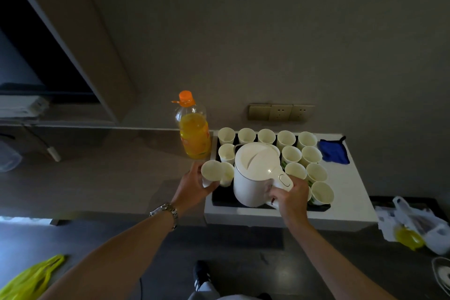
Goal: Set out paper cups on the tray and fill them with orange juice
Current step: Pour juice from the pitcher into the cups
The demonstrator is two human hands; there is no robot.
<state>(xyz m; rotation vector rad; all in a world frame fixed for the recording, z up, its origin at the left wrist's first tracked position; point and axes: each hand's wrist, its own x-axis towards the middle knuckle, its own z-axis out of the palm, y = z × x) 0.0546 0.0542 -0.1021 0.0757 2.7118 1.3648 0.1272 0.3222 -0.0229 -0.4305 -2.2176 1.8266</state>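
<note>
Left hand (194, 184) gripped a paper cup (211, 173) at tray's (220, 198) left edge, right hand (291, 196) held white kettle (255, 173) handle over tray, paper cups (291, 154) stood in rows, juice bottle (193, 129) upright beside tray on surface (350, 192).

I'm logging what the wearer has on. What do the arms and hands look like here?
Both forearms are bare, with no sleeves in view. The left hand has a silver metal link wristwatch at its wrist. The right hand shows no watch, and neither hand wears a glove.

Cream paper cups (246, 134), white kettle (255, 173), orange-capped juice bottle (194, 129), blue cloth (333, 151), black tray (225, 196).
</note>
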